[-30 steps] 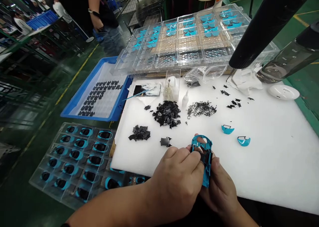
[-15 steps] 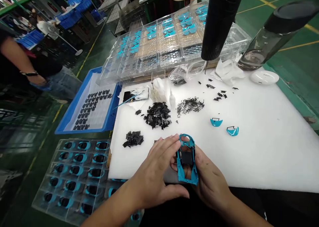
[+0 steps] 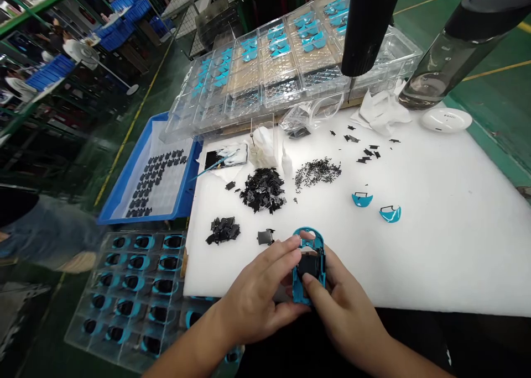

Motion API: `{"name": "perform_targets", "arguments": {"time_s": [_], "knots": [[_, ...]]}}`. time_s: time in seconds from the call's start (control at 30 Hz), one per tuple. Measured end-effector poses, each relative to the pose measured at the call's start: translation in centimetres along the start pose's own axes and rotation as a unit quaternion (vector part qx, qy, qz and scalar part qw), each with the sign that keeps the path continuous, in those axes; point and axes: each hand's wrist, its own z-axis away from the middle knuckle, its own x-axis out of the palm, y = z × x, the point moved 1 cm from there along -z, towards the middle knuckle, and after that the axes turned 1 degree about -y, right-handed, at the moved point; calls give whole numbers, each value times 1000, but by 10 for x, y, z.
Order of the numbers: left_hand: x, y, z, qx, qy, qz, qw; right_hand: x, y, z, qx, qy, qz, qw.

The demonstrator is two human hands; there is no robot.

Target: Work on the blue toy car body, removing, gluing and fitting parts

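A blue toy car shell (image 3: 301,293) with a black part (image 3: 309,265) inside is held upright near the table's front edge. My left hand (image 3: 257,284) grips its left side, fingertips on the upper rim. On the right, my right hand (image 3: 344,300) holds the shell, its thumb pressed on the black part. A single black piece (image 3: 264,237) lies just beyond my left fingers. Two small blue pieces with black frames, one (image 3: 362,200) nearer and one (image 3: 391,214) farther right, rest on the white table.
Black part piles (image 3: 263,190) and tiny pieces (image 3: 317,172) lie mid-table. Behind stands a clear tray (image 3: 286,88); a black screwdriver (image 3: 365,30) hangs above. A bottle (image 3: 440,68) is back right. At left are a blue bin (image 3: 181,195), a tray of shells (image 3: 124,311) and a person's leg (image 3: 53,229).
My right thumb has moved onto the black part inside the shell. The single black piece beyond my left hand is more exposed. The person at left has moved nearer, toward the lower left.
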Motion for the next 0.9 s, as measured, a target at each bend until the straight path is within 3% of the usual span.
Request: {"name": "perform_targets", "arguments": {"time_s": [0.23, 0.6, 0.9], "knots": [[-1, 2, 3, 3, -6, -15, 1000, 4, 1, -3, -1, 26, 63, 998], [1, 3, 5, 10, 12, -35, 999, 4, 7, 0, 15, 16, 65, 998], [1, 2, 8, 9, 10, -43, 999, 6, 0, -1, -8, 45, 91, 995]]}}
